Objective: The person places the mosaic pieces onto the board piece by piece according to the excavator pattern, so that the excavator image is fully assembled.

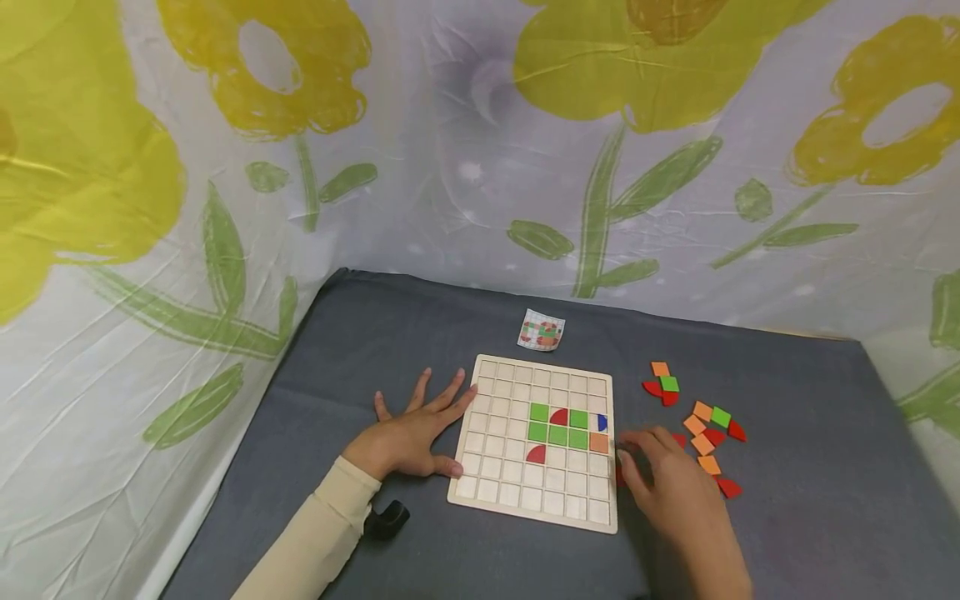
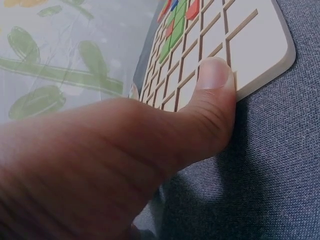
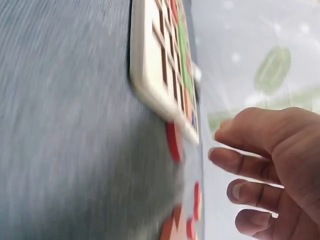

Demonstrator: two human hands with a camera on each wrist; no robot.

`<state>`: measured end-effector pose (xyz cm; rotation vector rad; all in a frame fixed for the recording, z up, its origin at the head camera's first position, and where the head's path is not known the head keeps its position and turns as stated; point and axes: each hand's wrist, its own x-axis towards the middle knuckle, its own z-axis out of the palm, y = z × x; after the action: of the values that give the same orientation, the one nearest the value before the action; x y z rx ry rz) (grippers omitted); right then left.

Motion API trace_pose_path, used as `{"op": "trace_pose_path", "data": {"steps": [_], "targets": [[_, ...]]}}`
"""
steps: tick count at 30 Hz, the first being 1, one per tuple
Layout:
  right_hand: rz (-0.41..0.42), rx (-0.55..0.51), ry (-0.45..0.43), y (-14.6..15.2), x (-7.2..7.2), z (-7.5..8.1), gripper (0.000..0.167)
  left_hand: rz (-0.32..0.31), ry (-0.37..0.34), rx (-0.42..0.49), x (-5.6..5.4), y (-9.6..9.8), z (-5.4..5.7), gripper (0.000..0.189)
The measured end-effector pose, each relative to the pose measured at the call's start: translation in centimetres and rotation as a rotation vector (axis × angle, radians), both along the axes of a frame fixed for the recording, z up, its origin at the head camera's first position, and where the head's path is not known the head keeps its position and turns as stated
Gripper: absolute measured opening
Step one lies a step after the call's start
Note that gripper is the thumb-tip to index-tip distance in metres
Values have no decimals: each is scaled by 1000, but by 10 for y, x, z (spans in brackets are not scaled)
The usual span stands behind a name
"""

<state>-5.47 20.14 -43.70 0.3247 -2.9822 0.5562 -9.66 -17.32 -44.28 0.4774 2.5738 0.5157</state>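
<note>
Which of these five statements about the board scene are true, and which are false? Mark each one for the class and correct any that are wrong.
1. The left hand touches the board. True.
2. The blue piece sits in the board's leftmost column. False: it sits in the rightmost column.
3. Five green pieces lie on the board. True.
4. The loose pieces lie to the left of the board. False: they lie to its right.
5. The patterned card lies beyond the board's far edge. True.
</note>
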Motion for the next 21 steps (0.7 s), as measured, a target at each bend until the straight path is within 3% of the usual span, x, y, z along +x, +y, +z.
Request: {"op": "trace_pose_path", "data": {"steps": [9, 21], "targets": [[-122, 45, -72, 34, 15, 0, 36, 0, -14, -2, -3, 2, 1, 115], [-192, 63, -212, 49, 27, -6, 43, 1, 5, -1, -2, 2, -1, 115]]}}
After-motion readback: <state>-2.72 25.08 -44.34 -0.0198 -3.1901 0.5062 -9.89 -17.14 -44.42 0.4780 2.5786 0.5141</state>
